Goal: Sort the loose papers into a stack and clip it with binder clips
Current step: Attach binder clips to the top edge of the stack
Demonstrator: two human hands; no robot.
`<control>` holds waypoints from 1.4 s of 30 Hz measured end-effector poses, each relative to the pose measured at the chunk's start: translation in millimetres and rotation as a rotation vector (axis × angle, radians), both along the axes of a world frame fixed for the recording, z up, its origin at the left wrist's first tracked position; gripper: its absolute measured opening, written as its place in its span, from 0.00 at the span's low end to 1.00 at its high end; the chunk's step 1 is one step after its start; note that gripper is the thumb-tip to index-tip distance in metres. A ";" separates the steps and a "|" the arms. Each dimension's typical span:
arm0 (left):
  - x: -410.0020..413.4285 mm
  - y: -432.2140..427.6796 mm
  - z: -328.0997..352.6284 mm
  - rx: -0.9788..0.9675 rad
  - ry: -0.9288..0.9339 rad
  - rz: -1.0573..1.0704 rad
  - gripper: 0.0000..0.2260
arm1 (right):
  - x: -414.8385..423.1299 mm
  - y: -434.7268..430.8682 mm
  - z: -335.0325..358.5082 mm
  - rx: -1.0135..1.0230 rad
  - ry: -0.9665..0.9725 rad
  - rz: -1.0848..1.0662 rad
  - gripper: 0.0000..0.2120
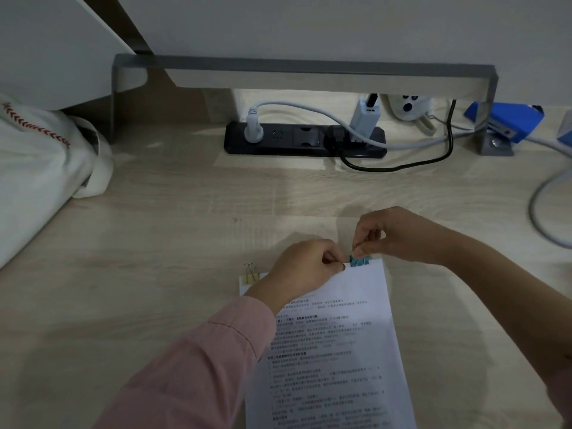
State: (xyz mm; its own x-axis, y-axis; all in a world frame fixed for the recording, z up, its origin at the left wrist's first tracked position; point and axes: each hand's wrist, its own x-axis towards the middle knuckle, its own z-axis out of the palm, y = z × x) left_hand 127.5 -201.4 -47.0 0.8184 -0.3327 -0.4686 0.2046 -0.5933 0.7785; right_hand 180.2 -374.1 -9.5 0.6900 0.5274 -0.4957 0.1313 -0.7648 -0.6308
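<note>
The paper stack [334, 351] lies on the tabletop [154, 243] with its long axis running away from the person, its far end leaning a little to the left. A yellow binder clip [250, 275] already sits on the far short edge at the left corner, its wire handles standing up. A teal binder clip [360, 261] sits on the same edge near the right corner, its body lying along the edge.

The left hand [305, 270] comes in over the top of the sheet. Its curled fingers [332, 264] pinch the stack's far edge just to the left of the teal clip, almost touching it. The right hand [399, 235] hovers above and just beyond the clip. Its thumb and forefinger are closed on what looks like one of the clip's thin wire handles, though the wire is too small to make out clearly.

The right hand is the nearer one for working the clip, which lies directly below its fingertips. The handle likely needs folding flat or releasing while the left hand keeps the sheets squared.

A power strip [305, 139] lies further back, and a white bag [40, 162] sits at the left.
</note>
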 end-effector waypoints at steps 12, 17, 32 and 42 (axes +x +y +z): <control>-4.3 0.0 -0.9 0.034 -0.128 -0.049 0.07 | 21.5 11.2 2.6 -0.038 0.186 0.142 0.10; -5.7 3.8 -2.1 0.026 -0.133 -0.026 0.08 | 23.0 14.7 0.2 -0.023 0.240 0.142 0.11; -5.7 7.2 0.6 0.024 -0.107 -0.023 0.08 | 25.4 3.1 0.4 -0.076 0.347 0.125 0.06; -5.6 16.2 7.8 0.038 -0.090 0.011 0.07 | 2.0 -0.1 0.8 0.004 0.371 -0.101 0.12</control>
State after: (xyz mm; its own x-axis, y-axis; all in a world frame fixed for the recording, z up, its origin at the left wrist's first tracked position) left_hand 121.9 -185.2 -39.2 0.8614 -0.3067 -0.4049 0.1416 -0.6207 0.7712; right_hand 182.3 -374.2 -8.7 0.5129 0.4686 -0.7193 -0.1823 -0.7594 -0.6246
